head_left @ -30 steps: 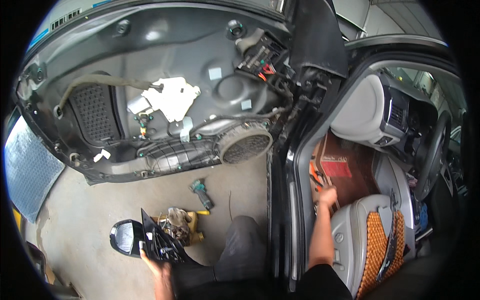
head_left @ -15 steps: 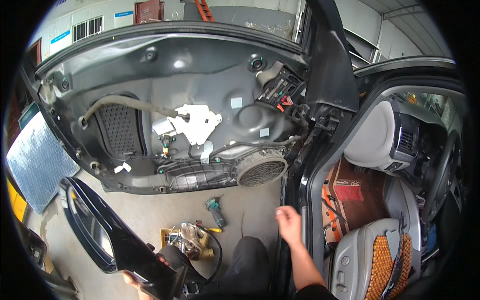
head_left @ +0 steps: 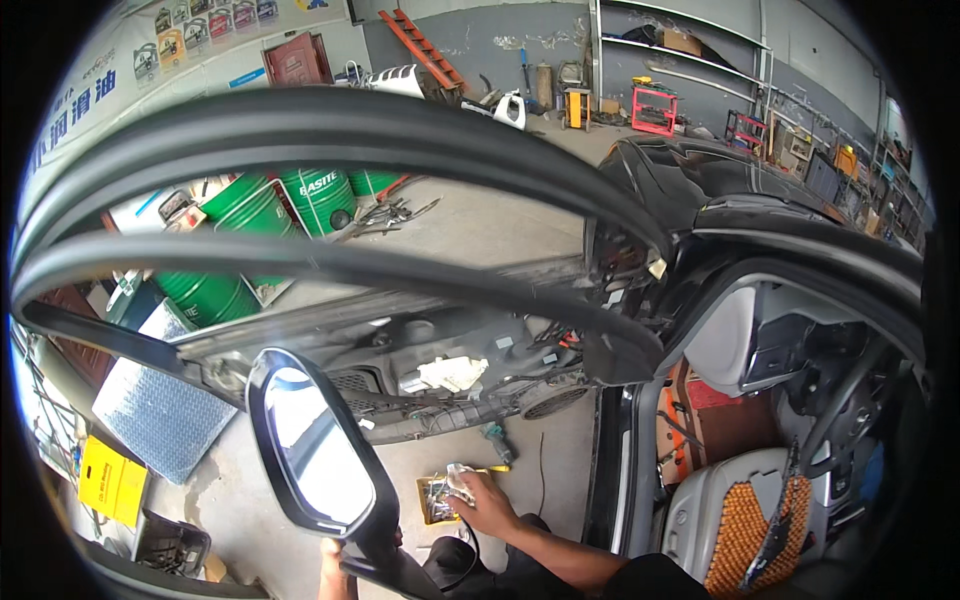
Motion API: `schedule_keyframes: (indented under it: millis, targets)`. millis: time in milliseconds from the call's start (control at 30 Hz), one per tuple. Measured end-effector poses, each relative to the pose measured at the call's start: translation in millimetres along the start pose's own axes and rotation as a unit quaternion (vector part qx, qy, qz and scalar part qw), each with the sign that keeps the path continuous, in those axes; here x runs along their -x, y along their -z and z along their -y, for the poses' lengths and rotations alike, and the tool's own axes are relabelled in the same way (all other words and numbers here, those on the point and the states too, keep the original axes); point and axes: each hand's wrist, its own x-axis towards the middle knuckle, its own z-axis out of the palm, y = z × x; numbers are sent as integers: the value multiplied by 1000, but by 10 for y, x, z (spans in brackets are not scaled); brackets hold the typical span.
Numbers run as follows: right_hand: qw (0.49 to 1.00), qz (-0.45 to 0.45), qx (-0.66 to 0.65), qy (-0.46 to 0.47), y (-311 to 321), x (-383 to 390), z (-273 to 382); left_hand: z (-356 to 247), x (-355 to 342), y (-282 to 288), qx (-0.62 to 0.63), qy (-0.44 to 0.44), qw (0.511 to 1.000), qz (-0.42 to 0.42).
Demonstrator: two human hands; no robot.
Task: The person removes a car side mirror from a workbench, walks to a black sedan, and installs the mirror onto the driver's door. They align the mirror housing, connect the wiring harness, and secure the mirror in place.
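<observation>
"One car mirror (head_left: 318,455): where?"

"The left hand (head_left: 335,562) grasps its lower end; its long axis slants down rightward. The right hand (head_left: 490,508), farther right, meets a pale bundle (head_left: 458,476) at the yellow box (head_left: 424,505); I can't tell whether it grips."

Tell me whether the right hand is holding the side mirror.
No, the left hand holds the side mirror, while the right hand is at the yellow bin.

Left fingers (head_left: 331,548) mostly hidden behind side mirror (head_left: 322,455).
</observation>
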Motion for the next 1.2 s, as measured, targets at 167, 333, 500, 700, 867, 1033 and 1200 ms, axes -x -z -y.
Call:
schedule_keyframes:
  millis: [167, 333, 500, 700, 867, 1033, 1200]
  targets:
    - [863, 217, -137, -435, 176, 336, 254, -719, -123, -526, -17, -30, 999, -34]
    - [915, 160, -137, -343, 726, 254, 1255, -1268, -439, -749, 69, -78, 965, -240]
    - [886, 172, -193, -386, 1405, -17, 1803, -1731, -891, -743, 119, -88, 979, -137]
    - [858, 217, -226, -407, 2580, -310, 1907, -1962, -1345, -927, 202, -146, 954, -163]
    - [932, 69, -260, -243, 3875, -1424, 2301, -1983, -1762, -1051, 219, -189, 926, -241]
    - [965, 22, -255, -53, 4718, -3002, 2242, -2061, -2037, -479, 25, -324, 910, -257]
    - [948, 310, -49, -44, 4352, -4628, 1958, -2475, -2821, -1879, 205, -266, 915, -221]
